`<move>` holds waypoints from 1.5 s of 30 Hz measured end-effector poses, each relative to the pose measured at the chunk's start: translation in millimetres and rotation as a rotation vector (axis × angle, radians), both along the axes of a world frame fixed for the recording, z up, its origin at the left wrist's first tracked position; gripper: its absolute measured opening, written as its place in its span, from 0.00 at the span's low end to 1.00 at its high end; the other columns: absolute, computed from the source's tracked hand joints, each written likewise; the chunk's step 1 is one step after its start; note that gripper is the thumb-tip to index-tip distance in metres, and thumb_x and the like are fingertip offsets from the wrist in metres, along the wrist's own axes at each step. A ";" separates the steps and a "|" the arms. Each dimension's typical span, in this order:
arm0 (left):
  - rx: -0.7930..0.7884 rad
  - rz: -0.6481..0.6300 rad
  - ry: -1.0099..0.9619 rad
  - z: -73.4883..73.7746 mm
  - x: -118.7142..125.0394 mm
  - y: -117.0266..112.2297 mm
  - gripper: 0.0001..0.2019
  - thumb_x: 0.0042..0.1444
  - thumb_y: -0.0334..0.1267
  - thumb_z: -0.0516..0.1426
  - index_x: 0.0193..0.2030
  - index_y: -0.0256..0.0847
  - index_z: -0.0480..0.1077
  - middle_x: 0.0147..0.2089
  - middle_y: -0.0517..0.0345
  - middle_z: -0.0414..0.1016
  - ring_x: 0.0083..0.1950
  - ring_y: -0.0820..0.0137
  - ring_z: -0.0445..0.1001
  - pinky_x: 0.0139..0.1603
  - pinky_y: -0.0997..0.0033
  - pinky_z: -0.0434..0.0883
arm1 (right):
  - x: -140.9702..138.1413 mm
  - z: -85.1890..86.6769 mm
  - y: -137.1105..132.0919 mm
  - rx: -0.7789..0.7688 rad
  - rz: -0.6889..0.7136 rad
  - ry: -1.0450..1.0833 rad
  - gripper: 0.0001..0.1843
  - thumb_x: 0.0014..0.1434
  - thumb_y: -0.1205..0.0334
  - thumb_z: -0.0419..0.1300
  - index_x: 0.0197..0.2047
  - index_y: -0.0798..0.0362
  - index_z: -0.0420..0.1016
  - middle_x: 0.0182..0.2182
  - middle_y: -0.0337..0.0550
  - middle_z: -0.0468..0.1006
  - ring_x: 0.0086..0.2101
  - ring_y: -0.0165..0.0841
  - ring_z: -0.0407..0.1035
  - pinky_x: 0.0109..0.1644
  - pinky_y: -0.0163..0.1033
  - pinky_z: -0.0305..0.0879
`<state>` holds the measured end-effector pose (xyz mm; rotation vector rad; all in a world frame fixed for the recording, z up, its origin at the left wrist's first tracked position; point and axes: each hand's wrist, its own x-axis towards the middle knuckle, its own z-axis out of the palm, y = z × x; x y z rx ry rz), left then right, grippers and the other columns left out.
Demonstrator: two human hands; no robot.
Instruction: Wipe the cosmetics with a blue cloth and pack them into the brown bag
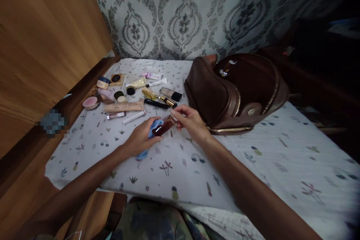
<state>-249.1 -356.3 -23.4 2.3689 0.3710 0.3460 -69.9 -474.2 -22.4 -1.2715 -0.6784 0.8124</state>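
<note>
My left hand [143, 137] is closed round a blue cloth [154, 125] and the lower end of a small, glossy dark red bottle [162, 128]. Part of the cloth hangs below the palm. The bottle tilts up to the right, and my right hand [189, 120] pinches its clear far end between thumb and fingers. Just beyond the hands lie a black tube [156, 103] and a gold-and-black lipstick-like tube [168, 100]. A brown leather backpack [215, 97] lies open close to my right hand.
Cosmetics spread over the patterned sheet [168, 183] include a beige tube [125, 107], a pink compact [90, 102], a foundation bottle [170, 93] and a round jar [103, 82]. A wooden panel [50, 37] borders the left; a patterned wall [185, 22] closes off the back.
</note>
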 end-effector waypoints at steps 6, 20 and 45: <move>-0.358 -0.041 0.018 6.6 -3.1 19.9 0.19 0.62 0.50 0.59 0.53 0.40 0.70 0.44 0.56 0.77 0.41 0.67 0.75 0.42 0.70 0.73 | 5.2 1.5 -2.1 0.042 0.093 -0.010 0.26 0.47 0.41 0.70 0.41 0.52 0.78 0.26 0.36 0.74 0.21 0.25 0.62 0.25 0.34 0.63; 0.571 -0.057 -0.266 7.6 35.1 -6.6 0.21 0.71 0.36 0.46 0.68 0.35 0.61 0.62 0.39 0.71 0.64 0.57 0.69 0.63 0.52 0.68 | 6.3 -4.0 2.6 0.015 -0.043 -0.169 0.31 0.43 0.31 0.69 0.27 0.51 0.67 0.16 0.30 0.64 0.14 0.24 0.56 0.16 0.32 0.54; 0.338 -0.136 -0.275 13.4 32.4 11.3 0.19 0.69 0.33 0.46 0.62 0.40 0.68 0.63 0.46 0.74 0.64 0.63 0.72 0.64 0.57 0.70 | 7.8 -14.6 5.7 0.092 -0.042 -0.235 0.24 0.52 0.39 0.67 0.36 0.53 0.77 0.20 0.33 0.70 0.17 0.25 0.61 0.20 0.33 0.59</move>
